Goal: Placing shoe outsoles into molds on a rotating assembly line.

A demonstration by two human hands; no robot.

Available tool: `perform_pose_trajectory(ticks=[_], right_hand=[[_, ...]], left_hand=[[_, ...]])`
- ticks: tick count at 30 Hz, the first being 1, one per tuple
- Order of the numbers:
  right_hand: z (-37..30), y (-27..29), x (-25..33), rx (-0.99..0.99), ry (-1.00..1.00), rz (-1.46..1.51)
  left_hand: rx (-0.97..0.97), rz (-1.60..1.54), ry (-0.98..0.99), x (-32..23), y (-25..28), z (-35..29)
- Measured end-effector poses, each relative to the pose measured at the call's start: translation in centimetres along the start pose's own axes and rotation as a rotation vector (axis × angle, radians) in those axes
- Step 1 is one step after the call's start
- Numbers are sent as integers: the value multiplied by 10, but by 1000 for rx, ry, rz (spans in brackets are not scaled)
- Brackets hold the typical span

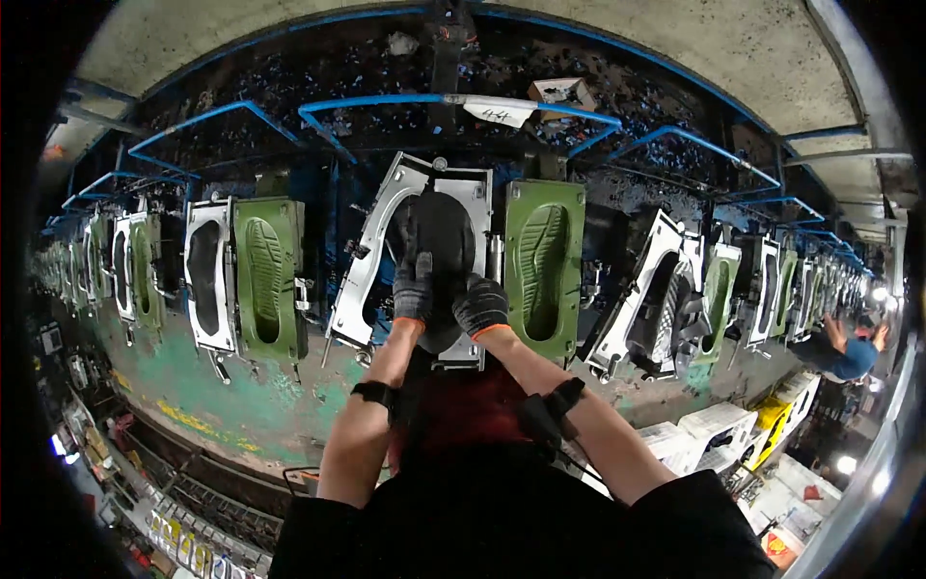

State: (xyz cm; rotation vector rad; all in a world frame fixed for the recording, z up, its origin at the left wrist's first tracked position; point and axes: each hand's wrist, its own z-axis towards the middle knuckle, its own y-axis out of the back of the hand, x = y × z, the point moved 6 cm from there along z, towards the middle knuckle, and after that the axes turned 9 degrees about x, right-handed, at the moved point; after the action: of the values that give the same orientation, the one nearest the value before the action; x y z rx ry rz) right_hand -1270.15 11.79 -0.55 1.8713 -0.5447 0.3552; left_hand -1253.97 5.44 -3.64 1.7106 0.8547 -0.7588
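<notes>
- Grey-gloved left hand is lying on black shoe-shaped form; fingers together;
- right hand is curling at right edge of silver metal mould; pinch unclear;
- uneven push may be skewing form

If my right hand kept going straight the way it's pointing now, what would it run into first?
Most likely the black shoe-shaped piece in the silver mould; your right hand looks right at its edge, though depth is unclear.

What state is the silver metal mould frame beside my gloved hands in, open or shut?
Open: the silver metal mould frame is split, its left half slanting away from its right half, their lower ends apart.
</notes>
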Motion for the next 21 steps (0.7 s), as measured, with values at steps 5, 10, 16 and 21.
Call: perform_pose_trajectory(ticks=[5,10,16,21], right_hand=[[24,64,129,-261,553,-232],[51,-1,175,459,922,-983],[21,41,169,423,844,-824],[31,29,120,176,774,-740]], left_hand=[[112,730,-92,4,35,-85],[435,894,-172,-29,53,-120],[337,1059,462,107,168,-182],[638,1032,161,53,97,-197]])
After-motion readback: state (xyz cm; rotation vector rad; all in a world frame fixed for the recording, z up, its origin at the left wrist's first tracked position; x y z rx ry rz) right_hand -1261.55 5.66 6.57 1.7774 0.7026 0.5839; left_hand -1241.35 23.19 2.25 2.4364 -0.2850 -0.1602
